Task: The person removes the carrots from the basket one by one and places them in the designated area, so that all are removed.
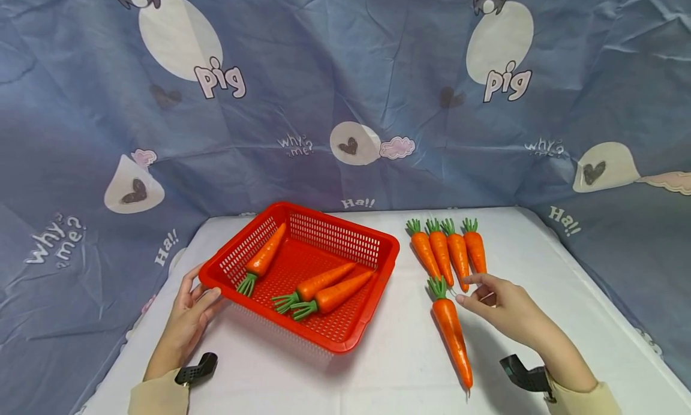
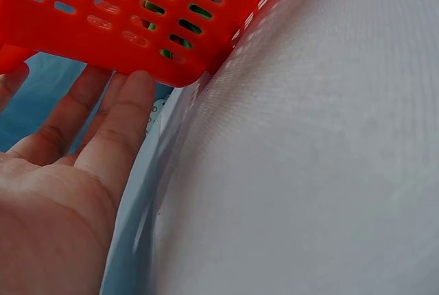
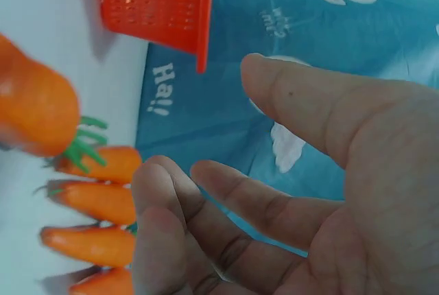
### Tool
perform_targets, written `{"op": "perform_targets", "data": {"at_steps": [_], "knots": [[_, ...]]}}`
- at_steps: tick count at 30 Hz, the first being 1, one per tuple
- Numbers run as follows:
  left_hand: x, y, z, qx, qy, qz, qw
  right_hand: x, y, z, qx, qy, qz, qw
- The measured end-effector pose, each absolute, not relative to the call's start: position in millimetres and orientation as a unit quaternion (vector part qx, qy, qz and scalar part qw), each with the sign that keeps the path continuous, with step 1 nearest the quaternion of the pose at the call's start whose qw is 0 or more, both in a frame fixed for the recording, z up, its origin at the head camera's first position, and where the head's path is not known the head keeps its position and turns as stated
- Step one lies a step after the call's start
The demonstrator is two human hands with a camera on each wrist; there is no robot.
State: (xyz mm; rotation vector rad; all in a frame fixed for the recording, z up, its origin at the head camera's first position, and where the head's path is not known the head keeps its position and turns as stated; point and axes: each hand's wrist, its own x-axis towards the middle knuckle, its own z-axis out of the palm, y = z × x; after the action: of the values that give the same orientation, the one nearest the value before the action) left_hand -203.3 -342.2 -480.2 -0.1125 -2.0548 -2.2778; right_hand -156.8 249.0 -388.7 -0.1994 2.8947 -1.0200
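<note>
A red plastic basket (image 1: 302,343) with slotted walls sits left of centre, turned at an angle. Inside it lie three orange carrots with green tops: one carrot (image 1: 264,253) along the left wall, two side by side near the front. My left hand (image 1: 186,319) is at the basket's left corner, fingertips against the wall under the rim. To the right, my right hand (image 1: 510,307) hovers with thumb and fingers apart, nothing between them. Just left of its thumb, a single carrot (image 1: 452,337) lies lengthwise, green top away from me. Several carrots (image 1: 439,250) lie in a row beyond the fingertips.
A white cloth (image 1: 399,367) covers the table. Behind it and at both sides hangs a blue printed curtain (image 1: 281,103). Dark wrist cameras (image 1: 523,376) are strapped at both cuffs.
</note>
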Motion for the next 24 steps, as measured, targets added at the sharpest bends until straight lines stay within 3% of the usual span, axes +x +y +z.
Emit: {"op": "perform_targets", "data": {"at_steps": [24], "knots": [[-203.6, -335.7, -480.7, -0.051, -0.663, -0.747, 0.021, -210.9, 180.2, -344.7, -0.217, 0.931, -0.288, 0.055]]}}
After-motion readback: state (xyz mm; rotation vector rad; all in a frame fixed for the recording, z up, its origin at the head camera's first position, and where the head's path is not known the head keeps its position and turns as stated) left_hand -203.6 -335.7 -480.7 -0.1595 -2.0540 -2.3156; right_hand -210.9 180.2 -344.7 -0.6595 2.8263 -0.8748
